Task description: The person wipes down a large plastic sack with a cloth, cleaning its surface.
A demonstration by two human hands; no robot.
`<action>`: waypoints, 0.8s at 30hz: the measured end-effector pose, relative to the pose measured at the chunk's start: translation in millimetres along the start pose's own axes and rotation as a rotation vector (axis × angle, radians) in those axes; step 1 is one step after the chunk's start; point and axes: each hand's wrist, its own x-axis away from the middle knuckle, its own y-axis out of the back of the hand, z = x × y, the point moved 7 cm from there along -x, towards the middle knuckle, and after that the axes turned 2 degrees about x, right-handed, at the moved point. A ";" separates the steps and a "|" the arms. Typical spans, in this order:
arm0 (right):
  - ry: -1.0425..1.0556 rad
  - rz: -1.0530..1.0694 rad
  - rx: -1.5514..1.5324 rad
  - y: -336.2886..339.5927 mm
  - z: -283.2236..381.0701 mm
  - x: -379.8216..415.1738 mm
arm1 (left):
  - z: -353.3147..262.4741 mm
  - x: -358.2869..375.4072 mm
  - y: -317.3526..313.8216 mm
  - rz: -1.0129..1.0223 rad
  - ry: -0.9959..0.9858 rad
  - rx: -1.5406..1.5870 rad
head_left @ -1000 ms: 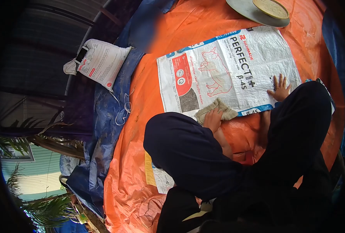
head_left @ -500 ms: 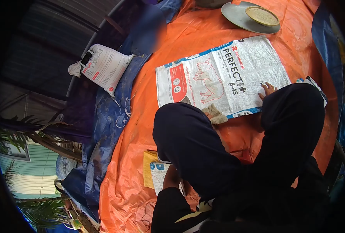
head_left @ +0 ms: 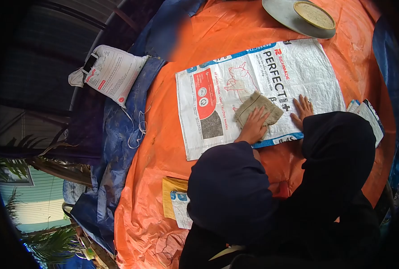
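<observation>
My left hand (head_left: pixel 252 125) lies on a folded beige cloth (head_left: pixel 271 112), its fingers stretched out over it. Under the cloth is a flat white woven feed sack (head_left: pixel 318 67), printed with "PERFECT", a red panel and a pig outline partly hidden by the cloth. To the right of the cloth, my right hand (head_left: pixel 303 110) rests palm down on the sack, fingers spread, beside the lettering. My knees rise in front of both forearms and hide much of them.
Orange tarpaulin (head_left: pixel 163 130) covers the ground. A metal lid with a bowl of pale grain (head_left: pixel 315 15) sits at the far side. A filled white sack (head_left: pixel 116 74) with a phone (head_left: pixel 90 63) on it stands left. Folded sacks (head_left: pixel 174 197) lie by my left knee.
My left hand has come out from behind my left knee and moved forward with the cloth onto the sack's middle. My right hand remains on the sack.
</observation>
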 end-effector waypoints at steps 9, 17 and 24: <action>0.003 -0.148 0.018 -11.7 -6.4 -5.6 | 33.8 -36.0 -35.5 -0.073 0.111 -0.326; 0.019 -0.146 0.023 -12.8 -7.8 -5.4 | 123.1 11.2 15.5 -0.331 0.509 -0.350; 0.004 -0.149 -0.030 -5.6 -4.2 -4.0 | 199.4 158.9 95.9 -0.521 0.919 -0.571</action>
